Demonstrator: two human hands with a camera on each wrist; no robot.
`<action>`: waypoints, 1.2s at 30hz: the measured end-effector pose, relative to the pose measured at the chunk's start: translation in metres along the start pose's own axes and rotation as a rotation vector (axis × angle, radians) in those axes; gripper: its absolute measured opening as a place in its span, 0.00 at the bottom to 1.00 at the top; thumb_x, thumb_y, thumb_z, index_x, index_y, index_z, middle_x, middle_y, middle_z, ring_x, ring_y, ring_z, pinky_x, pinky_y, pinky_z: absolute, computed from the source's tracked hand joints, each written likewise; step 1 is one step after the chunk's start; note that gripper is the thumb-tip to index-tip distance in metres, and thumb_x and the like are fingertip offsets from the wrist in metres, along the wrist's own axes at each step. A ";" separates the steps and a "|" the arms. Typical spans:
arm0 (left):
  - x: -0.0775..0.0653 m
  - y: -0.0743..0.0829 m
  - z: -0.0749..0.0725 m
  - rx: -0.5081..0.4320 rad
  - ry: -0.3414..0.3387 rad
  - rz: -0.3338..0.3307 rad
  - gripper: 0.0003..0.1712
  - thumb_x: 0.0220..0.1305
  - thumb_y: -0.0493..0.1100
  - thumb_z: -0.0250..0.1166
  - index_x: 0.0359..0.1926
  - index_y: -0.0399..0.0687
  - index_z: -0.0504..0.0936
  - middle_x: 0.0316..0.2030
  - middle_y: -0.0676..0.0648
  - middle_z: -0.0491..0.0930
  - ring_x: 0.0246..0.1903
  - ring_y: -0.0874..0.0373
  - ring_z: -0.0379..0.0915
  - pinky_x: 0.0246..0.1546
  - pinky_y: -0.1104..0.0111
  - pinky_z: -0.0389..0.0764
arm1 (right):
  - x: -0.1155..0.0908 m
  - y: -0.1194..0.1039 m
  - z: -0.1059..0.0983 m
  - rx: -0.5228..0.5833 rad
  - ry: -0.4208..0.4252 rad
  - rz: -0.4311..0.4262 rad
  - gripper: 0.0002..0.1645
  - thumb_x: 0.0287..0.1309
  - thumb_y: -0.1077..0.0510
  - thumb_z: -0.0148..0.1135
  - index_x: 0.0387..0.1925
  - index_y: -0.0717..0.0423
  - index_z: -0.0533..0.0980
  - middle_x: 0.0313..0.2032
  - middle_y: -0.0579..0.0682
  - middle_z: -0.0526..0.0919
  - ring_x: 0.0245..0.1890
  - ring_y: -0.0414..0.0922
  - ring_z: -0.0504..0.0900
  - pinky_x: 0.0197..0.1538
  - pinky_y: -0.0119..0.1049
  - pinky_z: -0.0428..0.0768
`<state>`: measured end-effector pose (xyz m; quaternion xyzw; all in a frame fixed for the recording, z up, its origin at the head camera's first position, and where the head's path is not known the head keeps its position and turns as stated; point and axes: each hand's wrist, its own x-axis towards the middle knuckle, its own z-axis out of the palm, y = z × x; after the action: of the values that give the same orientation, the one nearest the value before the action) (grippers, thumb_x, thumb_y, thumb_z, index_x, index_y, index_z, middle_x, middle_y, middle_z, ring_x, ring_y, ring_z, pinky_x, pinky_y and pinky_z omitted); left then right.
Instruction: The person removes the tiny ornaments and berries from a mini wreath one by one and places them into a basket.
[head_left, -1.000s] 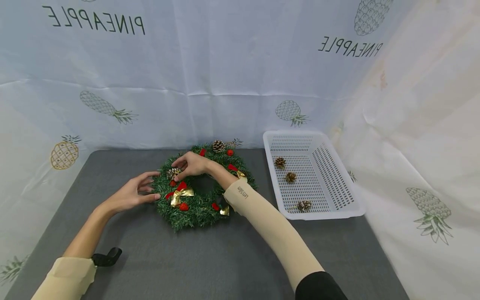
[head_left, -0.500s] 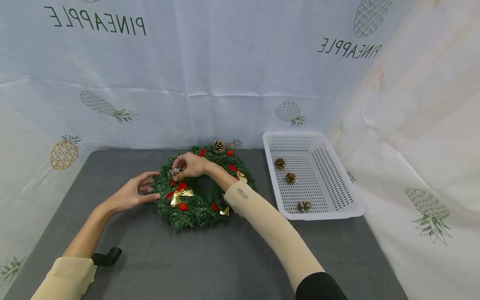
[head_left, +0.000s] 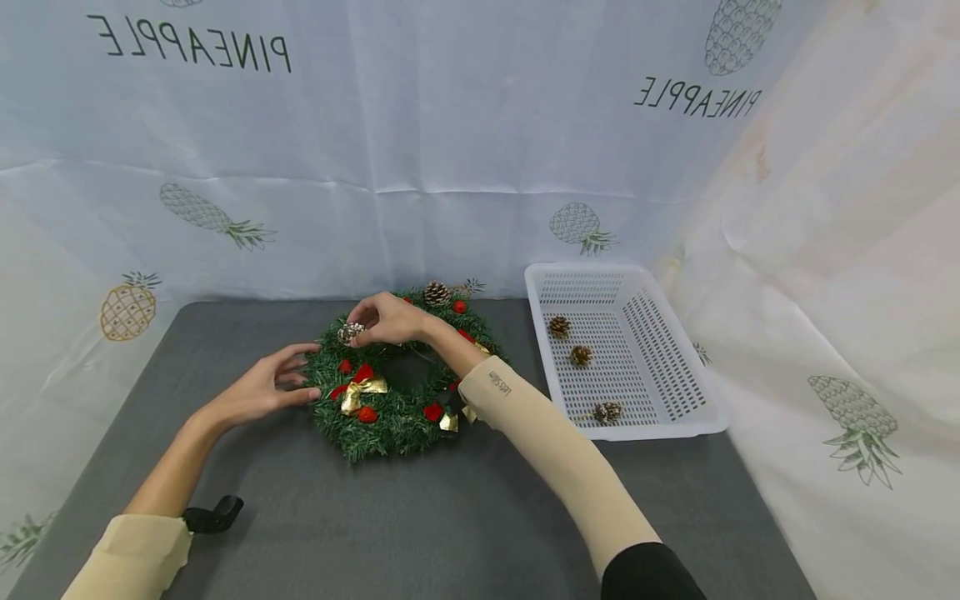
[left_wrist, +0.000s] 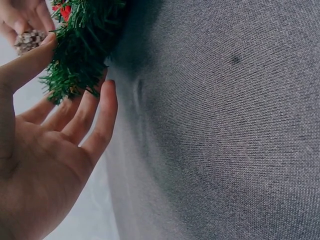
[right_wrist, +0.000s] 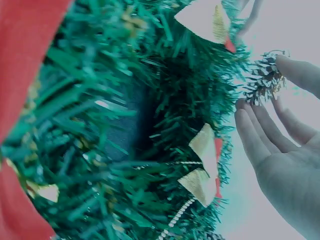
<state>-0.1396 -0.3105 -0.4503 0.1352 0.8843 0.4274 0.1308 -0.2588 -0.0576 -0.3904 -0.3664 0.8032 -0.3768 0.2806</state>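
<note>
A green tinsel wreath [head_left: 397, 435] with red berries, gold bows and red bows lies on the table. My left hand [head_left: 258, 387] holds its left edge, thumb on one side and fingers on the other in the left wrist view. Over the wreath's upper left part, my right hand [head_left: 393, 321] pinches a white-tipped pine cone [head_left: 349, 333] between thumb and fingers. The right wrist view shows that pine cone [right_wrist: 265, 77] near the greenery; whether it touches is unclear. Another pine cone [head_left: 437, 292] sits at the wreath's far edge.
A white perforated basket [head_left: 551, 379] stands right of the wreath, with a brown pine cone [head_left: 559, 327], a second one [head_left: 581, 355] and frosted cones [head_left: 607, 413] inside. The grey table [head_left: 420, 517] meets a pineapple-print curtain [head_left: 450, 142] behind.
My right hand has lifted slightly up and to the right with the pine cone, uncovering the red berry below it. The left hand stays put on the wreath.
</note>
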 end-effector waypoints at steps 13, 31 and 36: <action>0.001 0.000 0.000 0.000 0.000 0.012 0.42 0.64 0.51 0.66 0.73 0.50 0.56 0.71 0.31 0.58 0.60 0.31 0.70 0.48 0.46 0.81 | -0.023 -0.011 -0.033 0.069 -0.002 -0.037 0.27 0.62 0.56 0.64 0.60 0.59 0.72 0.58 0.55 0.78 0.59 0.47 0.79 0.57 0.34 0.81; 0.000 0.000 0.000 0.009 0.002 0.022 0.43 0.63 0.51 0.66 0.73 0.50 0.56 0.71 0.31 0.58 0.60 0.30 0.69 0.50 0.44 0.80 | -0.088 -0.008 -0.092 0.049 0.145 -0.052 0.24 0.58 0.53 0.68 0.55 0.54 0.76 0.53 0.51 0.82 0.54 0.45 0.81 0.59 0.34 0.80; 0.000 0.001 0.000 0.012 0.001 0.021 0.43 0.63 0.52 0.66 0.73 0.49 0.56 0.71 0.31 0.58 0.60 0.30 0.69 0.49 0.44 0.80 | -0.110 0.000 -0.108 0.028 0.202 -0.019 0.25 0.57 0.49 0.69 0.55 0.48 0.77 0.54 0.49 0.81 0.55 0.44 0.80 0.61 0.38 0.79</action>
<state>-0.1390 -0.3100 -0.4500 0.1451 0.8854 0.4236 0.1251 -0.2741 0.0738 -0.3108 -0.3303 0.8183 -0.4258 0.1999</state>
